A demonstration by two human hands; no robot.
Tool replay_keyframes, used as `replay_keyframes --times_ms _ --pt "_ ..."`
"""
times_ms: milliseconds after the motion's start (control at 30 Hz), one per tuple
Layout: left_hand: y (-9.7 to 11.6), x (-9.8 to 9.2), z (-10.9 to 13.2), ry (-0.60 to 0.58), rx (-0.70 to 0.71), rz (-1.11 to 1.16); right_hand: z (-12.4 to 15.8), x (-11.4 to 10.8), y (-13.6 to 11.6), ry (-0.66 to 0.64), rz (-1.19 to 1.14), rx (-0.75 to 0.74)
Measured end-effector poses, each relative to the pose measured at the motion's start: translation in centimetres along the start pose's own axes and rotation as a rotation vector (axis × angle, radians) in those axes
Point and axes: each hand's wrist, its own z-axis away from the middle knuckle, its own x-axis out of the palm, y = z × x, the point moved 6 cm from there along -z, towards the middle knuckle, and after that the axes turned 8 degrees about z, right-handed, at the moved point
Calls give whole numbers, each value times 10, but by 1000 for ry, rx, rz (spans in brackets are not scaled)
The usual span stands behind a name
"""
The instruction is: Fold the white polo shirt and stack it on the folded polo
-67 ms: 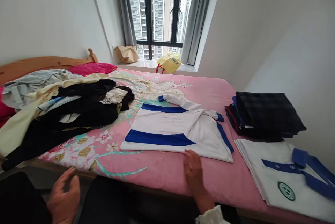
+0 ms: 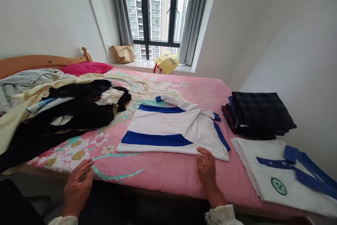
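Head view: white-and-blue shirt lies spread on the pink bed, left of the folded white shirt. Left hand half-open, empty at the bed edge; right hand loosely curled, nothing gripped, fingertips at shirt's near hem, contact unclear.

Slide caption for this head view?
A shirt lies flat on the bed between a jumbled pile and folded clothes.
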Motion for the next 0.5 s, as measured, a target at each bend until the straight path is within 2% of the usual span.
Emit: replay_keyframes --times_ms 67,133,233,333,500 --pt "17 37 -20 -136 140 103 -15 -27 48 0 131 143" --pt "28 71 -29 -310 316 73 -22 -47 87 -67 214 279" --pt "20 105 -38 -410 427 -76 -26 -59 123 -231 253 434" --pt "6 122 -47 -473 468 -146 -30 -59 139 -360 223 534" --pt "-1 132 -62 -534 529 -172 -39 -59 151 -449 114 681"
